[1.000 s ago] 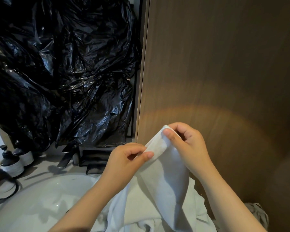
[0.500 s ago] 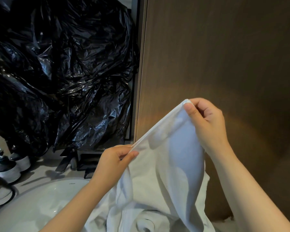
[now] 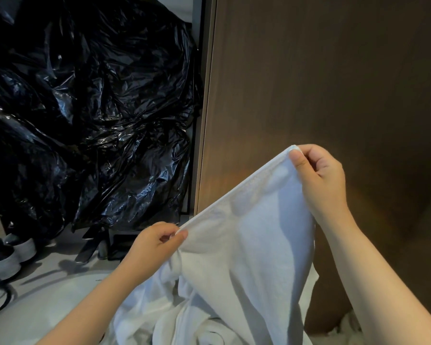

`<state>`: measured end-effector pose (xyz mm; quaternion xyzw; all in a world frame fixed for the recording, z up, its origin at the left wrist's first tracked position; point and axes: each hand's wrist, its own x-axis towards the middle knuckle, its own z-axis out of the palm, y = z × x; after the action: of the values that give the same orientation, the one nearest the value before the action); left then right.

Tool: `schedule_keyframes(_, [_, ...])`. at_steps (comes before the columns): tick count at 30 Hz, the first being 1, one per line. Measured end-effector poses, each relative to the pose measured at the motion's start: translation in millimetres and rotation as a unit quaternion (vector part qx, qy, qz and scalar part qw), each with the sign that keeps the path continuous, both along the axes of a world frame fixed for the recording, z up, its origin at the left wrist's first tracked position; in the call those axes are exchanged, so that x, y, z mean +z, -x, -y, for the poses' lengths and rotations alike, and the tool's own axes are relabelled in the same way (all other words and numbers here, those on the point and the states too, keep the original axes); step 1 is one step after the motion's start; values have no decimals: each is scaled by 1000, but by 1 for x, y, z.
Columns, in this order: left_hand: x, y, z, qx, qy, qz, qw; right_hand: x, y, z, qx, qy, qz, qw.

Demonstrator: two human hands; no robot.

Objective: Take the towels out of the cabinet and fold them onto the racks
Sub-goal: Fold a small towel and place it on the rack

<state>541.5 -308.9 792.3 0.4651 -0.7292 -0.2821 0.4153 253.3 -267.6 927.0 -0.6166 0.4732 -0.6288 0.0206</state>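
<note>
White towel (image 3: 246, 245) hung stretched between your hands, top hem taut, slanting up to right, lower folds bunched beside white basin (image 3: 47, 312), in front of brown cabinet panel (image 3: 321, 83). Your left hand (image 3: 154, 247) pinched hem low, thumb against forefinger. Your right hand (image 3: 319, 178) pinched corner higher, fingers curled. Black plastic bags (image 3: 97, 108) heaped behind, left.

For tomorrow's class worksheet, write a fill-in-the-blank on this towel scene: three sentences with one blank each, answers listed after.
The right hand and left hand each pinch the edge of a ____ towel.
The right hand holds the edge ____ than the left hand.
The crumpled plastic left of the wooden panel is ____.
Missing words: white; higher; black.
</note>
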Motion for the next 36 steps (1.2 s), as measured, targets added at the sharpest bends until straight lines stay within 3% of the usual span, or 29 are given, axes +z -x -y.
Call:
schedule_keyframes(5, [-16,-9,-9,-35,-81,-40,995,-32,3,13,-23,-55,32,998])
schedule_keyframes(11, [-50,-21,-17,63,-137,-78,985,-86,-2,23,-19,-131,60,989])
schedule_keyframes(14, [-66,-29,-24,60,-211,-93,971,-106,-9,24,-26,-152,73,985])
schedule_keyframes(16, [-76,-37,-31,45,-288,-116,950,-114,-13,25,-39,-156,81,984])
schedule_keyframes(20, [-99,-57,-46,-25,-417,-287,862,-120,-15,27,-50,-164,77,982])
schedule_keyframes(23, [-110,-65,-55,-53,-425,-348,834,-120,-16,31,-52,-177,70,980])
schedule_keyframes(27, [-113,-66,-66,-104,-388,-376,835,-122,-11,32,-62,-189,68,978])
schedule_keyframes(31, [-109,-69,-72,-185,-369,-434,801,-123,-3,30,-77,-189,67,977])
schedule_keyframes(33, [-102,-66,-74,-214,-360,-430,800,-125,0,29,-80,-185,67,977])
schedule_keyframes(36, [-89,-60,-76,-184,-348,-402,826,-126,3,29,-81,-183,75,977])
